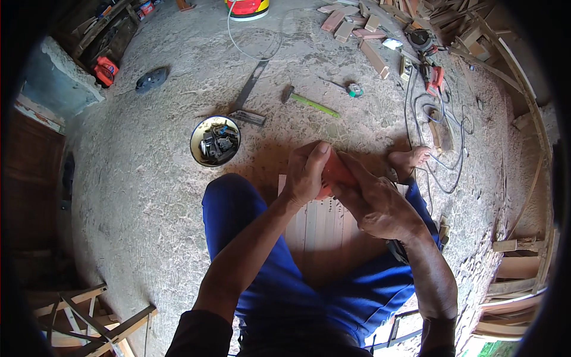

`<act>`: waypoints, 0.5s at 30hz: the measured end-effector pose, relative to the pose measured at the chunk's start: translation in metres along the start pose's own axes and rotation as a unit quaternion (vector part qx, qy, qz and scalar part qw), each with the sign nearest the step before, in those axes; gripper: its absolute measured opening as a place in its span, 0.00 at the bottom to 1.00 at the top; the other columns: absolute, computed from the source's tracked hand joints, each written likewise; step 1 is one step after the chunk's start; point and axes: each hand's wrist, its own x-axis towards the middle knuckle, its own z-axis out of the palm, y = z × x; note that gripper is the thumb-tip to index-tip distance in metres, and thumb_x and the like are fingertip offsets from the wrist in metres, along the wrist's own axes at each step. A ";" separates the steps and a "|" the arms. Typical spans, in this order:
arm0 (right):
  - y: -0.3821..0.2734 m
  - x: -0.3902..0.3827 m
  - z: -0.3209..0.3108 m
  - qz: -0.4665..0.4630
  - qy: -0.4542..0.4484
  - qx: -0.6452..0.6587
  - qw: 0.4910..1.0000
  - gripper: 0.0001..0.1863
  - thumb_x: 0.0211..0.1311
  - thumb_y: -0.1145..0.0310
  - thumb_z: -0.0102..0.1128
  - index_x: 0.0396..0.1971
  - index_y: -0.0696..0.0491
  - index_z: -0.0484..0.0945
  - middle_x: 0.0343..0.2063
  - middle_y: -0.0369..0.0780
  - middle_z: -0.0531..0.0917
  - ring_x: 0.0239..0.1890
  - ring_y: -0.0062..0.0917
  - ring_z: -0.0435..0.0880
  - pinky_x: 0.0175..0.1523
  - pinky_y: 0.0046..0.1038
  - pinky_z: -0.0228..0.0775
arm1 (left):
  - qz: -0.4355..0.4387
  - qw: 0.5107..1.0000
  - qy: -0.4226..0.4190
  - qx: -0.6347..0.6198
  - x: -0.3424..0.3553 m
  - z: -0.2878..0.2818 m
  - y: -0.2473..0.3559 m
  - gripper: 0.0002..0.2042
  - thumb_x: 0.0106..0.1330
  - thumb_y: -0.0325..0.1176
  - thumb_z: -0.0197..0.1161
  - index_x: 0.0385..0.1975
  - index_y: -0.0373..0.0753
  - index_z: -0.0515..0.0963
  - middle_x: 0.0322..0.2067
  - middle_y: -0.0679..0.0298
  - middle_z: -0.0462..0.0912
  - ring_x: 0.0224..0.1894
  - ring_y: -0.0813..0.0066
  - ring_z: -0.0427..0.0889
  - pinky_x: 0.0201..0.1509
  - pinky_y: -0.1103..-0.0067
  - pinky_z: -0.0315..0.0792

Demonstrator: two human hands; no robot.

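Observation:
A flat red-orange object, its kind unclear, is held up between my two hands above my lap. My left hand grips its left side, thumb on top. From the right, my right hand closes round its other edge, and the fingers hide much of it. Below them a pale, striped wooden board lies between my legs. Several small dark specks, too small to name, show on the board just under the red-orange object.
Ahead on the rough floor are a bowl of metal parts, a try square, a green-handled hammer and a tape measure. A red power tool with looped cables lies right, near wood offcuts. A bucket stands far ahead.

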 end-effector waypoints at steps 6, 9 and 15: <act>0.003 0.002 -0.001 0.005 -0.007 -0.009 1.000 0.32 0.75 0.56 0.51 0.70 0.56 0.55 0.36 0.57 0.85 0.42 0.54 0.86 0.50 0.48 0.76 | 0.062 0.996 -0.003 0.064 0.005 -0.002 -0.003 0.24 0.75 0.48 0.49 0.21 0.36 0.76 0.15 0.67 0.74 0.18 0.82 0.70 0.23 0.78 0.64; 0.001 0.003 -0.002 0.004 -0.015 -0.007 1.000 0.32 0.75 0.56 0.51 0.70 0.56 0.55 0.37 0.57 0.85 0.43 0.54 0.86 0.50 0.48 0.75 | 0.024 0.999 0.002 0.042 0.003 -0.002 -0.002 0.24 0.75 0.47 0.49 0.21 0.36 0.76 0.16 0.66 0.75 0.21 0.80 0.71 0.27 0.76 0.65; 0.002 0.009 -0.003 0.014 -0.022 -0.016 1.000 0.31 0.75 0.55 0.50 0.69 0.56 0.56 0.37 0.56 0.85 0.44 0.54 0.85 0.52 0.49 0.74 | 0.071 0.993 0.015 0.097 0.008 -0.006 -0.011 0.25 0.76 0.47 0.47 0.21 0.34 0.74 0.16 0.61 0.73 0.22 0.75 0.69 0.29 0.73 0.64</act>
